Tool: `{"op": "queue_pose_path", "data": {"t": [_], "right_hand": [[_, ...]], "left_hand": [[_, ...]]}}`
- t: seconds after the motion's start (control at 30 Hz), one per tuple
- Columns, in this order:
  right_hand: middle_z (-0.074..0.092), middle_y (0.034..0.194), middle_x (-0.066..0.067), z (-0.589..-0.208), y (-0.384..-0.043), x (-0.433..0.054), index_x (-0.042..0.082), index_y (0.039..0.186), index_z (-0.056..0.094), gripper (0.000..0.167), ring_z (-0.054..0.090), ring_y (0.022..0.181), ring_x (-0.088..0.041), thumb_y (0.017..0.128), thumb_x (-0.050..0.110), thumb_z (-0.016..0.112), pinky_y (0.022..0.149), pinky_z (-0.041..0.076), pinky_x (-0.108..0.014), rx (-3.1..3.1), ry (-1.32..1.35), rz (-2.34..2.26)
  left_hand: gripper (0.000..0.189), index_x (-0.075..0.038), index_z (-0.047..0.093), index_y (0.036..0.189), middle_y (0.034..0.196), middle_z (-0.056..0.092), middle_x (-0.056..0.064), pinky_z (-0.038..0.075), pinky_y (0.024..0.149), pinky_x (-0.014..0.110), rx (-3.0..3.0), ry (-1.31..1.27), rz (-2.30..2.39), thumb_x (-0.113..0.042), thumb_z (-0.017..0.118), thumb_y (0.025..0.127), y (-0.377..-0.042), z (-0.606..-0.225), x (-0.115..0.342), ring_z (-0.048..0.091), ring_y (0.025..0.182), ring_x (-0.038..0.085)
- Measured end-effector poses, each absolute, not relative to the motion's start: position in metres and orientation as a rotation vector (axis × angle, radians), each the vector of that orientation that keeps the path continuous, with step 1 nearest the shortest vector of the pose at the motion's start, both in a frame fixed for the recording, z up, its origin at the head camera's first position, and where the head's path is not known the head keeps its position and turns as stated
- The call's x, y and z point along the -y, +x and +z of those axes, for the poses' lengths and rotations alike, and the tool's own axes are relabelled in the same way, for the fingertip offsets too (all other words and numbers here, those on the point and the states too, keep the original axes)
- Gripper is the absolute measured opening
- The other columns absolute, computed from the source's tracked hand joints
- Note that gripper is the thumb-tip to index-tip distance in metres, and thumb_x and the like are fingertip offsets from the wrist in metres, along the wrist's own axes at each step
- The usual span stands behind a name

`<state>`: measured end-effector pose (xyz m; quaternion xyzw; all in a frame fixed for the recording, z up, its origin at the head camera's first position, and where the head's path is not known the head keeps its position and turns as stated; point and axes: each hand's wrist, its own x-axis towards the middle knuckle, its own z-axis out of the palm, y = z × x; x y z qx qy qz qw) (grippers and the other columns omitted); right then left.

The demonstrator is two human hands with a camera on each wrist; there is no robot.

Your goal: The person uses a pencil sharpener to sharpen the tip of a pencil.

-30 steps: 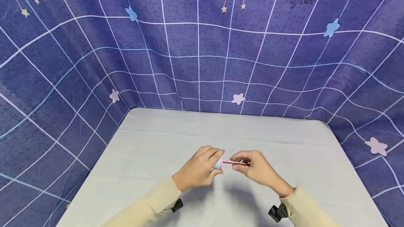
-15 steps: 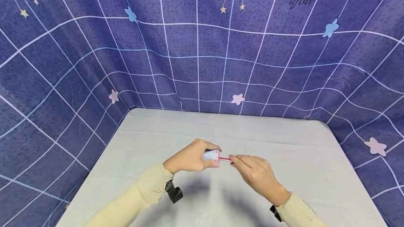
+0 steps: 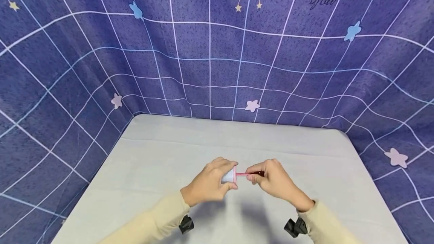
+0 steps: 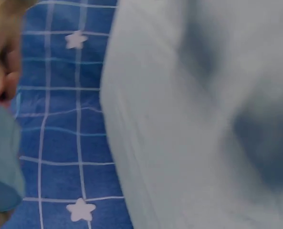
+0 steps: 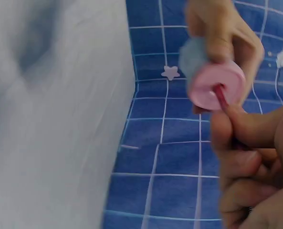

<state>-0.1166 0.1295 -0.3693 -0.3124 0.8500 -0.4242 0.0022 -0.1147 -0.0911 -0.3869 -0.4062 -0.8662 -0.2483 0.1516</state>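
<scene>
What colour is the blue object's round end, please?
The round end is pink, clearest in the right wrist view.

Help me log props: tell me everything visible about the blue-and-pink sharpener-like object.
The sharpener-like object has a smooth pale-blue body, apparently plastic, with a round pink end pierced by a central hole. The left hand grips it sideways above the white table, its pink end facing the right hand, which pinches a red stick entering the hole. Its inside is hidden.
</scene>
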Motion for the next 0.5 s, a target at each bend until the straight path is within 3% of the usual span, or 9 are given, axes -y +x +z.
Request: {"op": "queue_pose_path", "data": {"t": [0.1, 0.17, 0.3, 0.37, 0.5], "right_hand": [[0.064, 0.060, 0.001, -0.372, -0.126, -0.133, -0.006, 0.089, 0.073, 0.012, 0.040, 0.045, 0.002, 0.084, 0.003, 0.066, 0.040, 0.028, -0.016, -2.291, -0.745, -1.456], [0.062, 0.058, 0.004, -0.379, -0.132, -0.136, -0.012, 0.090, 0.070, 0.016, 0.035, 0.042, 0.001, 0.085, 0.003, 0.064, 0.039, 0.024, -0.015, -2.033, -0.653, -1.548], [0.061, 0.058, 0.009, -0.391, -0.141, -0.142, -0.005, 0.086, 0.072, 0.014, 0.032, 0.038, 0.003, 0.087, 0.003, 0.060, 0.037, 0.021, -0.014, -1.688, -0.550, -1.577], [0.063, 0.060, 0.009, -0.393, -0.143, -0.142, 0.001, 0.086, 0.073, 0.013, 0.034, 0.038, 0.002, 0.087, 0.004, 0.061, 0.037, 0.023, -0.014, -1.688, -0.542, -1.557], [0.067, 0.065, 0.000, -0.392, -0.144, -0.136, -0.002, 0.092, 0.073, 0.015, 0.045, 0.041, -0.002, 0.086, 0.008, 0.065, 0.038, 0.028, -0.015, -1.965, -0.596, -1.504]], "left_hand": [[0.054, 0.002, 0.062, 0.114, 0.104, 0.066, 0.008, 0.050, 0.084, 0.028, 2.245, -1.234, -0.406, -0.032, 0.077, 0.075, -0.115, -0.397, 0.092, 0.060, 0.094, 0.018], [0.049, 0.002, 0.062, 0.113, 0.101, 0.064, 0.007, 0.049, 0.081, 0.028, 2.073, -1.268, -0.202, -0.034, 0.071, 0.080, -0.117, -0.402, 0.093, 0.059, 0.090, 0.018], [0.037, 0.002, 0.061, 0.109, 0.097, 0.064, 0.008, 0.050, 0.076, 0.028, 1.824, -1.268, 0.026, -0.030, 0.048, 0.097, -0.119, -0.410, 0.091, 0.059, 0.085, 0.019], [0.038, 0.003, 0.061, 0.109, 0.096, 0.064, 0.009, 0.050, 0.075, 0.028, 1.793, -1.249, 0.054, -0.027, 0.040, 0.100, -0.120, -0.412, 0.091, 0.060, 0.084, 0.019], [0.043, 0.004, 0.060, 0.112, 0.099, 0.063, 0.009, 0.051, 0.080, 0.029, 1.913, -1.203, 0.003, -0.033, 0.056, 0.091, -0.121, -0.412, 0.093, 0.059, 0.087, 0.019]]}}
